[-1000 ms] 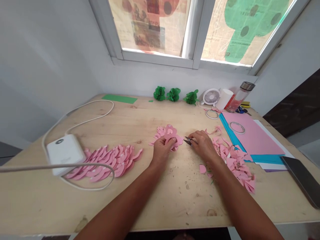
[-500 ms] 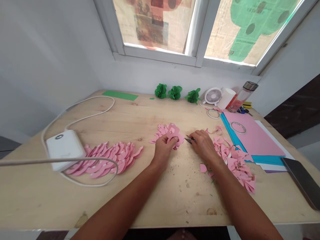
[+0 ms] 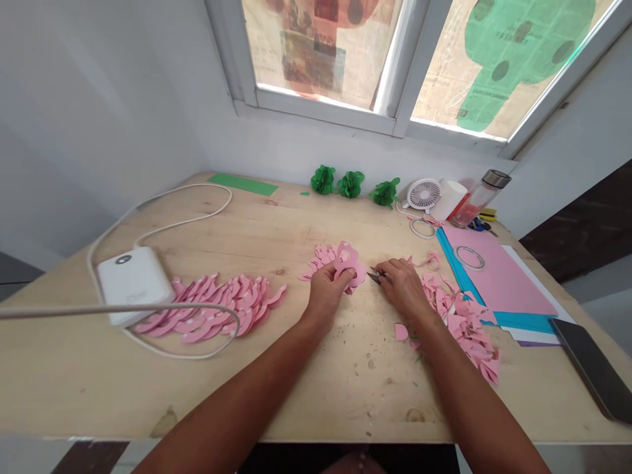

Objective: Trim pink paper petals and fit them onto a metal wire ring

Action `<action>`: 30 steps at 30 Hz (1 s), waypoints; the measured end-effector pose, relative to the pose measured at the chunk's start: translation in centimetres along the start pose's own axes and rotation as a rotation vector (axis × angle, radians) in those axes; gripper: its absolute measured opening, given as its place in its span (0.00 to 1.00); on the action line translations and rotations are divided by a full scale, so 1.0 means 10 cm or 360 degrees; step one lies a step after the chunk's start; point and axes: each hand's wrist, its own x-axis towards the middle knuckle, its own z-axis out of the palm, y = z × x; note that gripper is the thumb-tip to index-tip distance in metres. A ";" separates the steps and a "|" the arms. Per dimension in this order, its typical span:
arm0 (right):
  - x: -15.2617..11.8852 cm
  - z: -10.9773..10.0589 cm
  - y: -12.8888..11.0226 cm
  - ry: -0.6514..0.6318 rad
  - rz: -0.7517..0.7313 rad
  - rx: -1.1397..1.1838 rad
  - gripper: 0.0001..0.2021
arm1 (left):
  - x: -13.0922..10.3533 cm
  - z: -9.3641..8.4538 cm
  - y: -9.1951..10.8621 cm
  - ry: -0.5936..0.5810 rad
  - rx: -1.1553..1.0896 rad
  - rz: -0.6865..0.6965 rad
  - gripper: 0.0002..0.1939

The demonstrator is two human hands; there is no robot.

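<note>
Here, the left hand (image 3: 324,294), its forearm slanting inward, pinches a pink paper cutout (image 3: 356,267) over the middle of the table (image 3: 336,395). The right hand (image 3: 401,282), knuckles up, grips scissors (image 3: 374,277), blades pointing at the cutout.

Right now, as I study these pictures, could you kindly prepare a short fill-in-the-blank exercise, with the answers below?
1. The right hand holds the dark-bladed scissors, while the scalloped paper piece in the left hand is coloured ____.
2. Below the window stand ____ pleated green paper ornaments.
3. Beside the overlapping curved pink paper pieces lies a box-shaped device coloured ____.
4. The flat dark rectangular phone lies on the person's ____ side.

Missing words: pink; three; white; right.
</note>
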 end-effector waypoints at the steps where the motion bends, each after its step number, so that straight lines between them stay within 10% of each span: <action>1: 0.00 0.00 0.00 -0.0004 -0.0005 -0.0005 0.07 | 0.00 0.00 0.00 0.0000 -0.0005 0.0000 0.07; 30: 0.02 0.03 0.00 0.0040 0.0033 0.0033 0.07 | 0.03 -0.03 -0.02 0.0053 -0.0026 0.0016 0.07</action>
